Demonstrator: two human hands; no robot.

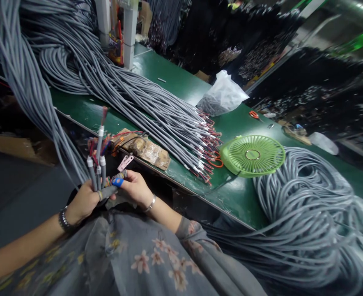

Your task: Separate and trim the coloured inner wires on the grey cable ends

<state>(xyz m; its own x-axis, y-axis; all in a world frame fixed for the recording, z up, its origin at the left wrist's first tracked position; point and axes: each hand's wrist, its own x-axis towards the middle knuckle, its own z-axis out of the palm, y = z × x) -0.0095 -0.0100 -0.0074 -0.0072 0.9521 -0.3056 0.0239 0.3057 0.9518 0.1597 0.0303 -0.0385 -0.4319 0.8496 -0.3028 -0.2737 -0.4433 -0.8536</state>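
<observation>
Grey cables (99, 172) stand gripped in the left hand (85, 200), the right hand (136, 188) beside them, fingers pressed together.

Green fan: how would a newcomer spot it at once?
On the green table, follow the straight grey cables to their stripped ends. Just beyond, before the coiled grey cables, sits the fan. Its round, light-green grille sets it apart from both.

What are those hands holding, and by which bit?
The left hand holds grey cables a little below their white-banded ends. What the right hand grips is unclear.
</observation>
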